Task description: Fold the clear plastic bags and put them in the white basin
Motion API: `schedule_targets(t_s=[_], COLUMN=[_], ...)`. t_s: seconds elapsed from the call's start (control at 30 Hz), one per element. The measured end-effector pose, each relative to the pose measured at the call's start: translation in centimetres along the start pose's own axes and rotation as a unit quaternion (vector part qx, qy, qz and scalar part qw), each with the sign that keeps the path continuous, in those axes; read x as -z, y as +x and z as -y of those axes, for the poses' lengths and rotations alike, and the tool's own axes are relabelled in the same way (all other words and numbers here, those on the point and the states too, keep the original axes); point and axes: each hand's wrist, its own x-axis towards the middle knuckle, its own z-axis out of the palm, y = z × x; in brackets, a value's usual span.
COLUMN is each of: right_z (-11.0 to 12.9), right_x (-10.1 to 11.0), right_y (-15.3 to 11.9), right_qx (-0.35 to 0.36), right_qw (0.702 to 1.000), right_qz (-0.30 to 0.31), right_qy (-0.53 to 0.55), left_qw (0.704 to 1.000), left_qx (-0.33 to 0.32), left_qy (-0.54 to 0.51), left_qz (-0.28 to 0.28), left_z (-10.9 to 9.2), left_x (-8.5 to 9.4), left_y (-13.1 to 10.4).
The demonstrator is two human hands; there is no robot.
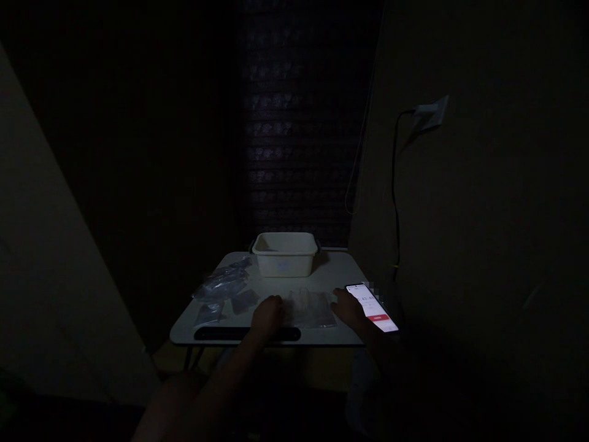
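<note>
A clear plastic bag (310, 309) lies flat on the small white table (271, 286), between my two hands. My left hand (267, 315) is at the bag's left edge with its fingers curled together; what is between them is too dark to make out. At the bag's right side is my right hand (348, 307), its fingers bent toward the bag, and their hold on it is unclear. Several more clear bags (223, 285) lie in a loose pile at the table's left. Behind the bags stands a white plastic basin (285, 264) with dark handles.
A lit phone (372, 307) lies at the table's right edge, beside my right hand. A black slot (221, 333) runs along the front edge. A cable (394, 184) hangs from the wall socket (435, 115) at the right. The room is dark.
</note>
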Motion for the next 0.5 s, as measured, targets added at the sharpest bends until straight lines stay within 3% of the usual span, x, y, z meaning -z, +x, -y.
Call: schedule_targets(t_s=[0.1, 0.2, 0.3, 0.5], right_z=[1.3, 2.6, 3.2, 2.3], right_x=[0.3, -0.9, -2.6, -3.8], right_y=[-0.6, -1.3, -1.9, -2.8], right_qx=[0.092, 0.212, 0.280, 0.245], right_qw=[0.994, 0.975, 0.957, 0.962], right_qz=[-0.038, -0.031, -0.006, 0.044], right_qy=[-0.045, -0.052, -0.072, -0.113], left_qw=[0.990, 0.978, 0.977, 0.982], left_qx=[-0.136, -0.201, -0.190, -0.103], left_qy=[0.020, 0.051, 0.087, 0.147], left_qz=[0.016, 0.022, 0.032, 0.063], left_z=[-1.1, -2.2, -2.7, -2.3], left_x=[-1.1, -2.5, -3.7, -4.2], left_y=[0.2, 0.2, 0.1, -0.2])
